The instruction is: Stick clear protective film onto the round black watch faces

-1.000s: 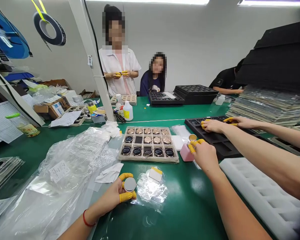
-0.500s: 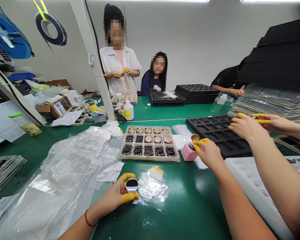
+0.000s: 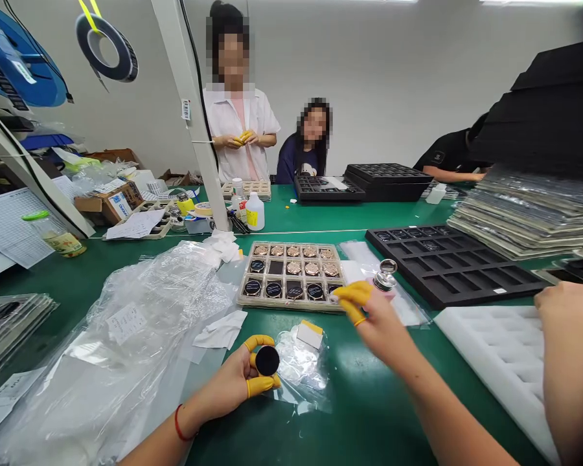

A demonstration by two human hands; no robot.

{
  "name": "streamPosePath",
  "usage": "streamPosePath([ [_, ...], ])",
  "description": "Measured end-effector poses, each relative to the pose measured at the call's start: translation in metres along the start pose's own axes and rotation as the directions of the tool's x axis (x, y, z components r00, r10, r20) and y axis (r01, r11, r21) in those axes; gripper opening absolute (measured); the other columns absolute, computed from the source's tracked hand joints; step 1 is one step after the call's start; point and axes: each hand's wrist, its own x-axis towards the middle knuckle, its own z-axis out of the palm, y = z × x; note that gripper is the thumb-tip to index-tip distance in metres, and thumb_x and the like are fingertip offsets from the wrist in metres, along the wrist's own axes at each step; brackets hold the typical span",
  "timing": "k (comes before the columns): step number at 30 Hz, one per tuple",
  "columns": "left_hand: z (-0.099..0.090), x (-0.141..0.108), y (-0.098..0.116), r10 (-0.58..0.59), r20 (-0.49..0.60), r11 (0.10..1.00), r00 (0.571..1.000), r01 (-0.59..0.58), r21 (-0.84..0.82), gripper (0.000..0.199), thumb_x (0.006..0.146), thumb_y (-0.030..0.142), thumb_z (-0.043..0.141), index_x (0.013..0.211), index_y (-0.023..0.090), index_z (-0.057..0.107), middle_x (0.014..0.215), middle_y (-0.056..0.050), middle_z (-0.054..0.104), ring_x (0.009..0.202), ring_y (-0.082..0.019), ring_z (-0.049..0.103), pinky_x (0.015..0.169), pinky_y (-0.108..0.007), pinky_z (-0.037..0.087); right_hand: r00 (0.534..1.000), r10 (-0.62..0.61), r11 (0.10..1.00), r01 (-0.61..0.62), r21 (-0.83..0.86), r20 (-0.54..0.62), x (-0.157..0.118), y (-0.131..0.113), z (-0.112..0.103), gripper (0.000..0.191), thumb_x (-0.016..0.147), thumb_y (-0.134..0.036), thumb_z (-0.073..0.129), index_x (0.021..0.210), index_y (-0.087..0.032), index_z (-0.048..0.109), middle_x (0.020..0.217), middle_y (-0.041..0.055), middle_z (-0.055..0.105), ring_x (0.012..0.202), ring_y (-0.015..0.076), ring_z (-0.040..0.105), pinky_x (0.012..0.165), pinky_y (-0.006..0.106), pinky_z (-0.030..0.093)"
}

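Note:
My left hand (image 3: 247, 374), in yellow finger cots, holds a round watch head (image 3: 267, 360) by its edge, its dark face tilted up. My right hand (image 3: 364, 304), also in yellow finger cots, pinches a small white piece (image 3: 335, 294), its kind unclear. Those fingertips are over the right front corner of a clear plastic tray (image 3: 291, 305) of watch heads, some rose gold and some black-faced. Right behind this hand stands a pink dispenser bottle with a metal top (image 3: 385, 277), its body mostly covered. Near my left hand lies a clear plastic bag (image 3: 296, 366) with a white and yellow block (image 3: 309, 335).
Large plastic bags (image 3: 140, 323) spread over the left side. A black foam tray (image 3: 447, 278) and a white foam tray (image 3: 495, 349) lie at the right, where a co-worker's arm (image 3: 571, 349) reaches in. Stacked trays (image 3: 515, 200) rise behind. A white post (image 3: 199, 129) stands left of centre.
My right hand has moved left from the bottle's top to the watch tray's corner. My left hand keeps the watch head, its glare gone. The co-worker's hands have left the black tray.

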Motion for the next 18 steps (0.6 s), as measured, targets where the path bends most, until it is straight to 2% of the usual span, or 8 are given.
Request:
streamPosePath([
  [1,0.001,0.000,0.001,0.005,-0.006,1.000,1.000,-0.005,-0.004,0.054,0.073,0.025,0.068,0.116,0.020,0.036,0.081,0.001,0.063,0.077,-0.014,0.060,0.071,-0.026,0.043,0.994,-0.089,0.994,0.084,0.074,0.064,-0.003,-0.020,0.015,0.019,0.089,-0.019,0.046,0.096,-0.021,0.063,0.088,0.0065,0.060,0.081,0.0184,0.054,0.071,0.031,0.044],
  [3,0.003,-0.001,0.002,0.036,-0.005,0.999,0.999,-0.036,-0.008,0.052,0.072,0.026,0.070,0.114,0.021,0.039,0.081,0.002,0.060,0.074,-0.012,0.057,0.068,-0.024,0.042,0.973,-0.198,0.975,0.184,0.122,0.116,-0.012,-0.051,0.047,0.021,0.089,-0.015,0.044,0.097,-0.022,0.062,0.086,0.0059,0.059,0.079,0.0179,0.051,0.069,0.031,0.042],
  [5,0.005,-0.002,0.003,0.081,0.014,0.997,0.997,-0.080,-0.007,0.049,0.072,0.028,0.071,0.111,0.021,0.043,0.082,0.003,0.058,0.075,-0.011,0.054,0.067,-0.023,0.041,0.939,-0.303,0.952,0.292,0.091,0.163,-0.023,-0.066,0.075,0.019,0.084,-0.011,0.046,0.091,-0.020,0.061,0.083,0.0056,0.058,0.076,0.0182,0.047,0.067,0.033,0.040],
  [7,0.004,-0.002,0.002,0.111,0.024,0.994,0.994,-0.112,0.014,0.046,0.073,0.030,0.070,0.111,0.021,0.045,0.085,0.002,0.057,0.079,-0.013,0.054,0.070,-0.024,0.042,0.921,-0.343,0.939,0.338,0.058,0.182,-0.033,-0.069,0.094,0.017,0.080,-0.009,0.048,0.087,-0.019,0.060,0.082,0.0060,0.057,0.075,0.0186,0.044,0.066,0.033,0.038],
  [9,0.002,-0.001,0.000,0.127,-0.008,0.991,0.992,-0.126,0.055,0.047,0.072,0.029,0.070,0.112,0.021,0.046,0.086,0.000,0.058,0.081,-0.014,0.053,0.071,-0.025,0.042,0.912,-0.376,0.927,0.371,0.058,0.162,-0.041,-0.067,0.102,0.016,0.079,-0.010,0.049,0.088,-0.019,0.059,0.085,0.0063,0.057,0.077,0.0190,0.043,0.070,0.035,0.039],
  [13,-0.001,-0.002,-0.002,0.123,-0.067,0.990,0.990,-0.118,0.075,0.052,0.072,0.028,0.070,0.116,0.021,0.043,0.089,0.000,0.058,0.078,-0.013,0.053,0.070,-0.025,0.041,0.888,-0.452,0.892,0.449,0.051,0.089,-0.045,-0.061,0.099,0.023,0.079,-0.009,0.048,0.097,-0.019,0.058,0.088,0.0059,0.058,0.081,0.0191,0.044,0.083,0.040,0.037],
  [16,0.004,-0.004,-0.001,0.077,-0.022,0.996,0.997,-0.076,0.049,0.049,0.074,0.029,0.068,0.115,0.021,0.043,0.089,-0.001,0.059,0.078,-0.013,0.053,0.069,-0.025,0.041,0.919,-0.384,0.923,0.385,0.009,0.089,-0.039,-0.058,0.097,0.025,0.079,-0.008,0.049,0.098,-0.019,0.059,0.085,0.0059,0.057,0.078,0.0188,0.043,0.075,0.037,0.038],
  [18,0.007,-0.005,-0.001,0.087,0.004,0.996,0.996,-0.087,0.027,0.045,0.075,0.028,0.067,0.114,0.021,0.045,0.091,-0.002,0.059,0.079,-0.013,0.054,0.070,-0.025,0.042,0.916,-0.385,0.923,0.385,0.019,0.110,-0.036,-0.059,0.097,0.022,0.078,-0.009,0.050,0.096,-0.019,0.060,0.084,0.0056,0.057,0.077,0.0185,0.042,0.073,0.036,0.038],
])
